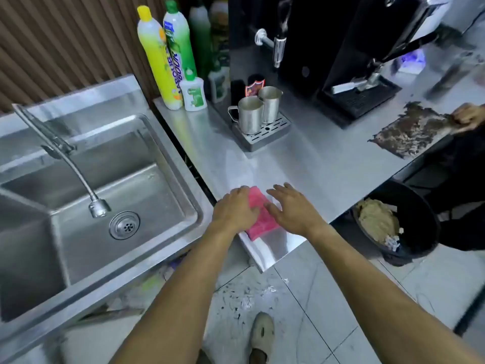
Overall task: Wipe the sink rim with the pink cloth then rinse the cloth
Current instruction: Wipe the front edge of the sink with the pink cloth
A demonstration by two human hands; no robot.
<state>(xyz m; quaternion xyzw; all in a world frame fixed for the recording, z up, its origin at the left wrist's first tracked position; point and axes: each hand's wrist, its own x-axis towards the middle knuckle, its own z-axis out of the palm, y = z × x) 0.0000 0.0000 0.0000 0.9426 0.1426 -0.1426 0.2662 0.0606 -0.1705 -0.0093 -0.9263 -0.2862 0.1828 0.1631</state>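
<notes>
Both hands are flat on the pink cloth [261, 215], which sits on the steel counter [309, 164] near its front corner, just right of the sink [162, 248]. Left hand [235, 210] presses its left side with fingers spread, right hand [291, 207] rests open on the right edge. Neither is actually gripping it.

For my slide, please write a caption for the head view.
Both bare hands, left hand and right hand, press the pink cloth on the steel counter.

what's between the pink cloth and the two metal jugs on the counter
Nothing: in the head view, bare steel counter runs from the pink cloth up to the drip tray under the jugs.
</notes>
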